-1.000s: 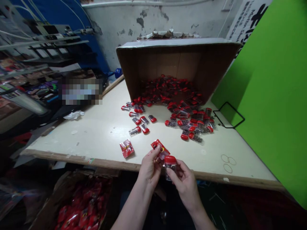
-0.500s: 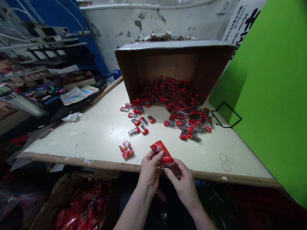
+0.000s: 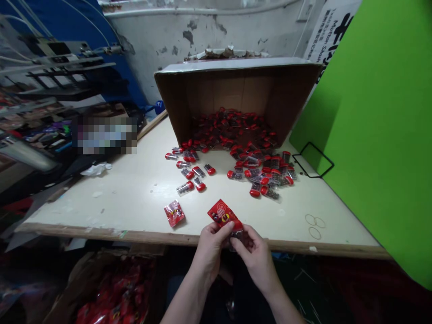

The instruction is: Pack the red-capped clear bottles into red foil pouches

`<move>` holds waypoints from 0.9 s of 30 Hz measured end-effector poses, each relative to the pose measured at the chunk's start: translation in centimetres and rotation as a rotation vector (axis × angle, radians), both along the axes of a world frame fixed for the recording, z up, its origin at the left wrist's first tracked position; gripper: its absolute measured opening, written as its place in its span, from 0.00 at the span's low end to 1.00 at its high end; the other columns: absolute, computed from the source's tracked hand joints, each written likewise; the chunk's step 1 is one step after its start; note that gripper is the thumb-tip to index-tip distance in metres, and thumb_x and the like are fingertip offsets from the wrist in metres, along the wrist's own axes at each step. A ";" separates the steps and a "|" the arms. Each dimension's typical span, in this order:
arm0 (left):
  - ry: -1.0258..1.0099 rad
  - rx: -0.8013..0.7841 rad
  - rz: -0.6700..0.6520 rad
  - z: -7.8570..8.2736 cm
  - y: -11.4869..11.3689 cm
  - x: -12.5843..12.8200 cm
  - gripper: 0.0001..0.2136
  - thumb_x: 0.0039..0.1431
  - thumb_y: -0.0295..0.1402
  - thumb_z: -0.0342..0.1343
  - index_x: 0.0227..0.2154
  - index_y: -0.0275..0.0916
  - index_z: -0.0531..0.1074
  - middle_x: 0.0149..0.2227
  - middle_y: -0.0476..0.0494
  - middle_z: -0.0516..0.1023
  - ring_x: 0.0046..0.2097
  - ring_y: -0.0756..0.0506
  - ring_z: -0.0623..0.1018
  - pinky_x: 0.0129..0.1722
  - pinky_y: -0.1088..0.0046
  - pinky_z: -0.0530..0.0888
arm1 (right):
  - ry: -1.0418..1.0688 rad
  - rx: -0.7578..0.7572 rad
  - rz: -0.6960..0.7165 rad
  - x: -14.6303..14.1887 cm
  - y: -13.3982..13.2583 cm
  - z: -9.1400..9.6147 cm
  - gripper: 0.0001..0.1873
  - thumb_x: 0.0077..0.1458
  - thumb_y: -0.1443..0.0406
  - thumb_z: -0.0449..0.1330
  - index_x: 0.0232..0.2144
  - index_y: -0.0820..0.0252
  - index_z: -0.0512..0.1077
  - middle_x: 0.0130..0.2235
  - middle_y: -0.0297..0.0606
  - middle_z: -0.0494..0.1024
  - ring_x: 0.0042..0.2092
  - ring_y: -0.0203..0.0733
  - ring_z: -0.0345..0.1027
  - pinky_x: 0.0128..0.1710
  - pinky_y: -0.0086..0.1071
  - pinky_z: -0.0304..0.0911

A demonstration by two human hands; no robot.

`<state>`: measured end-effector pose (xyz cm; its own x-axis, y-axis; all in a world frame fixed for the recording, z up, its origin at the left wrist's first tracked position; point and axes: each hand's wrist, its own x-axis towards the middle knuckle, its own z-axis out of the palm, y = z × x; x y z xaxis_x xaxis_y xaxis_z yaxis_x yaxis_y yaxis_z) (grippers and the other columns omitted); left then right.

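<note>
Close to the table's front edge my hands meet over a red printed card [image 3: 222, 212] and a small clear bottle [image 3: 238, 235] of dark balls. My left hand [image 3: 209, 246] is closed, its thumb pressing on the lower part of the card. Wrapped round the bottle from the other side is my right hand [image 3: 258, 255]. The card overlaps the bottle's top, so its red cap is hidden. Left of my hands lies a red printed packet [image 3: 174, 213], flat on the table. Several loose red-capped bottles [image 3: 199, 172] lie farther back.
A cardboard box [image 3: 238, 66] on its side spills many red-capped bottles [image 3: 256, 168] onto the table [image 3: 135, 193]. Rubber bands [image 3: 315, 233] and a black wire stand [image 3: 313, 159] are at right, beside a green panel [image 3: 378, 135]. Below left, a box holds red packets [image 3: 114, 292].
The red card has come down over the bottle's red cap, which showed before and is now covered. My left thumb has shifted onto the card's lower part. The view has turned slightly.
</note>
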<state>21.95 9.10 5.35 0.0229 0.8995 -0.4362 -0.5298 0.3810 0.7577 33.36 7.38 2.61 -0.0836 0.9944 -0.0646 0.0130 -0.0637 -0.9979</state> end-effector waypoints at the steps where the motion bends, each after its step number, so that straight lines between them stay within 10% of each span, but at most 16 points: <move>1: 0.014 -0.001 -0.010 0.1 0.0 -0.2 0.12 0.47 0.33 0.63 0.33 0.30 0.76 0.30 0.40 0.79 0.31 0.49 0.75 0.35 0.74 0.70 | -0.007 0.000 0.001 0.0 0.0 0.2 0.16 0.53 0.60 0.60 0.44 0.59 0.70 0.31 0.36 0.74 0.32 0.40 0.68 0.31 0.29 0.65; 10: -0.015 0.087 -0.351 1.8 0.4 -2.5 0.10 0.50 0.32 0.60 0.35 0.31 0.77 0.32 0.38 0.79 0.33 0.46 0.75 0.39 0.68 0.70 | 0.170 -0.164 0.243 1.1 0.4 1.9 0.13 0.53 0.59 0.60 0.36 0.62 0.73 0.24 0.30 0.67 0.22 0.30 0.55 0.20 0.23 0.54; 17: 0.127 0.095 -0.133 0.6 -0.3 -1.8 0.09 0.48 0.33 0.62 0.32 0.33 0.78 0.30 0.40 0.80 0.34 0.45 0.75 0.41 0.69 0.69 | -0.273 0.114 0.107 0.8 0.6 2.3 0.06 0.52 0.63 0.60 0.28 0.60 0.74 0.25 0.33 0.68 0.28 0.37 0.60 0.27 0.28 0.57; 23: 0.071 0.047 -0.125 0.3 -1.0 -1.6 0.07 0.48 0.33 0.62 0.28 0.33 0.77 0.27 0.43 0.78 0.29 0.48 0.74 0.35 0.72 0.70 | 0.091 -0.127 0.221 0.2 0.2 1.6 0.11 0.55 0.59 0.57 0.33 0.61 0.72 0.24 0.31 0.69 0.24 0.33 0.59 0.22 0.25 0.56; 27: 0.198 0.025 -0.047 0.6 -1.3 -1.8 0.09 0.46 0.34 0.63 0.29 0.33 0.78 0.27 0.42 0.79 0.32 0.47 0.75 0.35 0.74 0.70 | -0.141 0.022 0.118 -0.5 -0.1 1.8 0.09 0.55 0.60 0.58 0.30 0.61 0.73 0.28 0.35 0.71 0.29 0.37 0.63 0.28 0.28 0.59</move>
<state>20.14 7.83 5.99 -0.0183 0.9101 -0.4140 -0.3519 0.3818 0.8546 32.86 7.32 4.37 -0.1915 0.9795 -0.0618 0.1585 -0.0313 -0.9869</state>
